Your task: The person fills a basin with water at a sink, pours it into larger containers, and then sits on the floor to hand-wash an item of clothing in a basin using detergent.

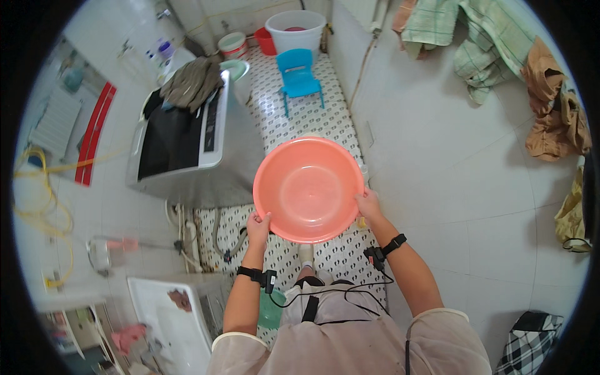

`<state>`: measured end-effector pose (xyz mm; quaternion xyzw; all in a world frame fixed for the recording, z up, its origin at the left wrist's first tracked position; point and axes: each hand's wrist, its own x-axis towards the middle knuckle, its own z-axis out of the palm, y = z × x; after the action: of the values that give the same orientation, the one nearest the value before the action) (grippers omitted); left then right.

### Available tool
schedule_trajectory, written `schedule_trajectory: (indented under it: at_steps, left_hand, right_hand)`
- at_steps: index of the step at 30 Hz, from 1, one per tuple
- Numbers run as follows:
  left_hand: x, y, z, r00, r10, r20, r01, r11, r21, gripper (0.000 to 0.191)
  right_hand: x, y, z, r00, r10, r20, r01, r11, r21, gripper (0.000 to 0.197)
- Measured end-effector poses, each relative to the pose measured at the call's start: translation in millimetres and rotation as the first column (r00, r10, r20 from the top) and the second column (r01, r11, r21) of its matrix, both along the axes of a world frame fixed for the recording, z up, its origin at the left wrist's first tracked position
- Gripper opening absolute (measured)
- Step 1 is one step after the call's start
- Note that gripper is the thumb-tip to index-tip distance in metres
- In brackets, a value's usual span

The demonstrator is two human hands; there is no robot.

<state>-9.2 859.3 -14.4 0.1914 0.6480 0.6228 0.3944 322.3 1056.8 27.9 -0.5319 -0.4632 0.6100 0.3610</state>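
A round coral-pink plastic basin point(309, 192) is held up in front of my body, over the patterned floor. Its inside faces the camera and nothing shows in it. My left hand point(258, 230) grips the rim at the lower left, thumb over the edge. At the right side of the rim, my right hand point(368, 204) holds on in the same way. Both wrists wear black straps with small devices, joined by black cables. The basin hides part of the floor beneath.
To the left stands a washing machine point(225, 173) with grey-brown clothes point(193, 83) on top. A blue plastic chair point(300, 77) and a white tub point(295, 35) stand farther ahead. A white sink point(164, 328) is at lower left, a green basin point(271, 309) beside my legs. Clothes hang along the right wall.
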Motion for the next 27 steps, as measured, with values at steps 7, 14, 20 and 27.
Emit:
schedule_trajectory:
  at_steps: [7,14,20,27]
  left_hand:
    - [-6.1,159.8,14.0,0.988,-0.153,-0.026,0.154,0.986,0.056,0.019]
    - [-36.0,285.5,19.7,0.985,-0.171,-0.012,0.172,0.98,0.099,0.023]
    - [-54.6,369.6,2.3,0.996,-0.084,-0.017,0.085,0.995,0.059,0.024]
    - [-69.2,439.5,12.6,0.998,0.059,-0.01,-0.058,0.996,0.064,0.024]
  right_hand:
    - [23.7,100.7,11.9,0.995,-0.07,0.073,0.05,0.968,0.246,0.035]
    - [-10.9,186.5,54.1,0.986,-0.164,0.008,0.162,0.979,0.12,0.033]
    - [-38.9,301.5,41.4,0.992,-0.118,0.041,0.115,0.991,0.062,0.03]
    - [-70.0,414.6,13.4,0.998,-0.03,0.054,0.025,0.996,0.086,0.033]
